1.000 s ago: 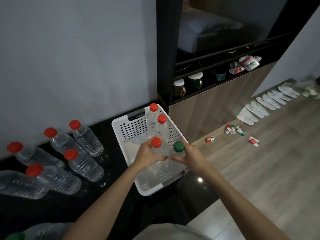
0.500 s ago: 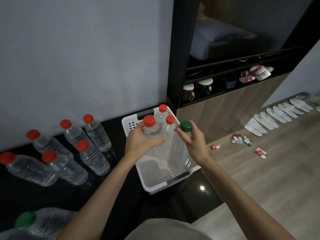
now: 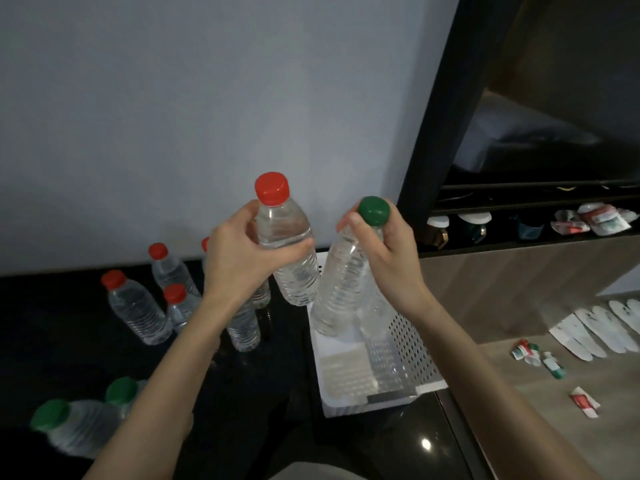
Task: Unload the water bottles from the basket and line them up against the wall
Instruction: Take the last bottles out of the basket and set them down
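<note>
My left hand (image 3: pixel 239 258) grips a clear red-capped bottle (image 3: pixel 291 251) by its shoulder, lifted above the black counter. In my right hand (image 3: pixel 388 251) is a green-capped bottle (image 3: pixel 341 285), held by its neck and tilted over the white perforated basket (image 3: pixel 412 344). The basket's visible floor is bare; my hands and the held bottles hide its far end. Several red-capped bottles (image 3: pixel 136 310) stand on the black counter (image 3: pixel 259 393) near the grey wall (image 3: pixel 207 98). Two green-capped bottles (image 3: pixel 69 427) sit at the front left.
A dark shelf unit (image 3: pixel 519 216) with jars and packets rises right of the basket. On the wooden floor (image 3: pixel 571 393) lie small tubes and a row of white slippers (image 3: pixel 595 327). The counter's edge runs just right of the basket.
Both hands have risen out of the basket, each lifting its bottle clear of the rim and upward. The view has shifted left, toward the wall.
</note>
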